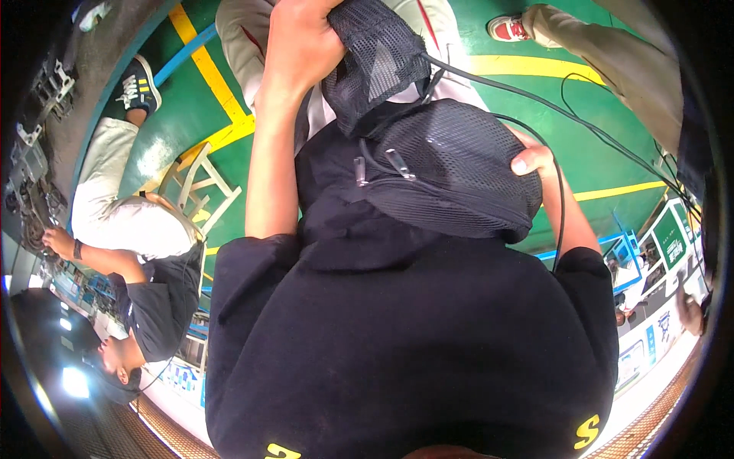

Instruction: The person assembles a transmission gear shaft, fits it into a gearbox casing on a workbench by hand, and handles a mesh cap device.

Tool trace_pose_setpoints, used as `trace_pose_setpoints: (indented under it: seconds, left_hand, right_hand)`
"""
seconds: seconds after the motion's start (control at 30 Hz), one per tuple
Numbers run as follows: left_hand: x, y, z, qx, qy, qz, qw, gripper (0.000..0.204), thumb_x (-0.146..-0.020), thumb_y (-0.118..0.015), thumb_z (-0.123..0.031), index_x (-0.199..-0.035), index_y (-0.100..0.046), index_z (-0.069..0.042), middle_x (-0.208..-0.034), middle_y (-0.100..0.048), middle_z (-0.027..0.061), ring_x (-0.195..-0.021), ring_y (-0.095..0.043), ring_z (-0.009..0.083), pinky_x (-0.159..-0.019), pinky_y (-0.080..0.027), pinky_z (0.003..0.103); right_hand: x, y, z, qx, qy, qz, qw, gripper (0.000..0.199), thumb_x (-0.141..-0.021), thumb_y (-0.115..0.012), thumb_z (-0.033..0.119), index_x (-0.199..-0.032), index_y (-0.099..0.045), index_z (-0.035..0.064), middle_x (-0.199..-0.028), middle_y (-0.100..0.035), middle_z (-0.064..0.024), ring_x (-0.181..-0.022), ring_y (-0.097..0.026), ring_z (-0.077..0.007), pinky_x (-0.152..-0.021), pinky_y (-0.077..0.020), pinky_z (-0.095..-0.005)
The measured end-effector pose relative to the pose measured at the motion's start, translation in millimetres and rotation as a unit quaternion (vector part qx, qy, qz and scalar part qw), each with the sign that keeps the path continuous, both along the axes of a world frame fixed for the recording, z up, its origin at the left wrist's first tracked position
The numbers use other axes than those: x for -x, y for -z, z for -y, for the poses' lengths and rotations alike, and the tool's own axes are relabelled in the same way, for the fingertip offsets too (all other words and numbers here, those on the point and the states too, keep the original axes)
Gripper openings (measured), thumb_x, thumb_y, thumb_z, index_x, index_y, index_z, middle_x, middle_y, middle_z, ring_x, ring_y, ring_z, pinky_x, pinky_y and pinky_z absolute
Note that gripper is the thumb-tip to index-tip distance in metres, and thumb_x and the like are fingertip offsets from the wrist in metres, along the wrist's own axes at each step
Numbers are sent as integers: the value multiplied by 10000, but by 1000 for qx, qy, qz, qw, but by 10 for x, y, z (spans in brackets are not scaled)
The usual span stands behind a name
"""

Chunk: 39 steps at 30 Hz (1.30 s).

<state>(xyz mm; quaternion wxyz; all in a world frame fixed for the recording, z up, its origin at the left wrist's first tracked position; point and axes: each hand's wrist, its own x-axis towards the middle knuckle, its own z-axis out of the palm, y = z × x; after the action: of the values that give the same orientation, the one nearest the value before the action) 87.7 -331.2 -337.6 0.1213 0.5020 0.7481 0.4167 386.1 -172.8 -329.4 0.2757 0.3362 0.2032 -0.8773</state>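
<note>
My left hand [302, 50] is closed on a piece of black mesh [378, 65] with bunched, folded sides, held up in front of me. Just below it, against my black shirt, sits a rounded black mesh zip bag [459, 164] with metal zipper pulls [397, 164]. My right hand [537, 159] grips this bag's right side, its thumb pressed on the mesh and the other fingers hidden behind. Whether the two mesh pieces are joined, I cannot tell. A black cable [527, 93] runs from beside the upper mesh toward the right.
At left, a person [157, 298] in a black shirt sits beside a bench bearing metal parts [34, 176]. A wooden stool [206, 187] stands near them on the green floor with yellow lines [206, 69]. Another person's leg [612, 53] is at upper right. Blue frames [627, 256] stand at right.
</note>
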Motion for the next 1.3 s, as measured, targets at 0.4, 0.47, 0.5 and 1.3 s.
trace_pose_setpoints:
  seconds: [0.4,0.47,0.5,1.3]
  left_hand:
    - [-8,-218,-375,40,70,-31,996,243,-672,-737,-80,-901,-677,-28,-1077,-644,125,-1006,-616,301,-858,-483,348]
    - [13,-218,-402,49,73,-32,996,244,-672,-739,-84,-902,-680,-29,-1080,-644,125,-1007,-616,302,-857,-484,350]
    - [18,-205,-430,50,79,-30,995,244,-671,-740,-86,-902,-681,-30,-1081,-645,125,-1008,-615,303,-856,-484,351]
    - [213,-226,-475,44,110,-28,993,252,-675,-746,-92,-915,-701,-32,-1101,-644,124,-1004,-609,322,-869,-482,373]
  right_hand:
    - [-1341,343,-114,-31,26,88,995,933,-701,-771,193,-1484,-313,-25,-1431,-489,-147,-1293,-485,-253,-1115,-339,-367]
    - [-1446,374,-40,22,27,66,997,848,-764,-788,167,-1467,-344,5,-1416,-512,-105,-1261,-510,-211,-1068,-391,-349]
    - [-1548,391,5,20,35,68,997,848,-764,-788,167,-1467,-344,5,-1416,-512,-105,-1261,-510,-211,-1068,-391,-349]
    - [-1346,940,792,-190,40,222,955,596,-979,-550,439,-1397,-484,19,-1311,-574,-56,-1196,-513,-143,-1054,-369,-310]
